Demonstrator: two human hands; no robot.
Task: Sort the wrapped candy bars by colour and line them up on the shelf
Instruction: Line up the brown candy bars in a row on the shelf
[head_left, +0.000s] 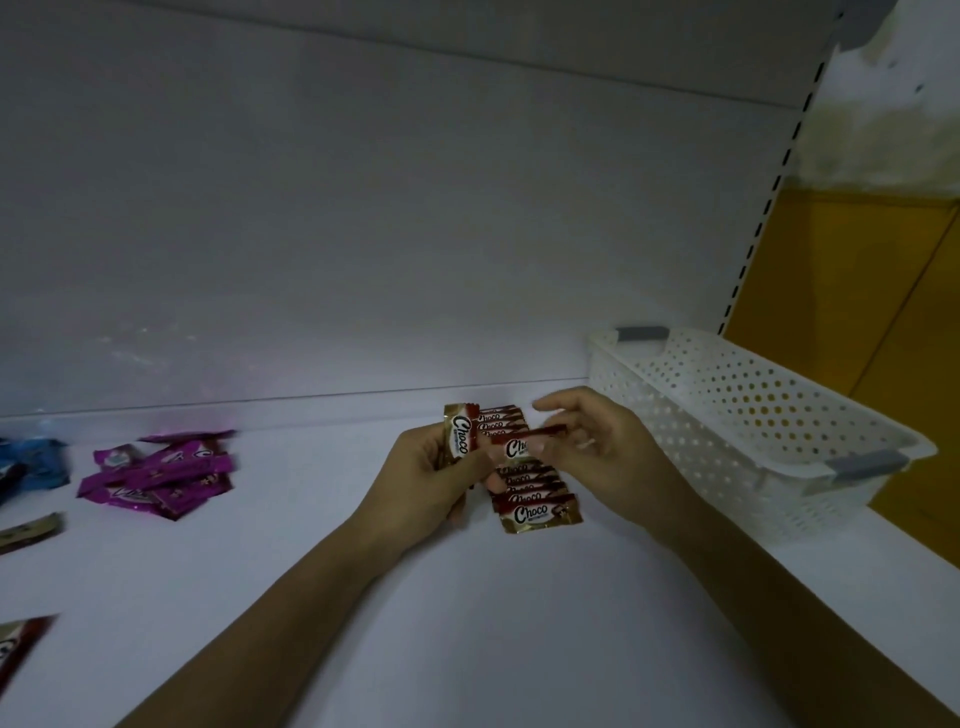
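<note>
Red, gold, purple and blue wrappers on a white shelf (311, 545)

The Choco bars (535, 512) at centre are dark red and gold with white ovals and black lettering, like the upright bar (460, 434) in the left hand (426, 478) and the slanted bar (517, 446) in the right hand (608, 447). At left lie magenta-purple wrappers (161, 475) and blue wrappers (39, 460). The basket (753, 410) at right is white, dotted with round holes, with grey handles.

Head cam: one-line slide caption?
Left hand holds one red Choco bar, right hand pinches a second bar above the red row on the shelf.
</note>
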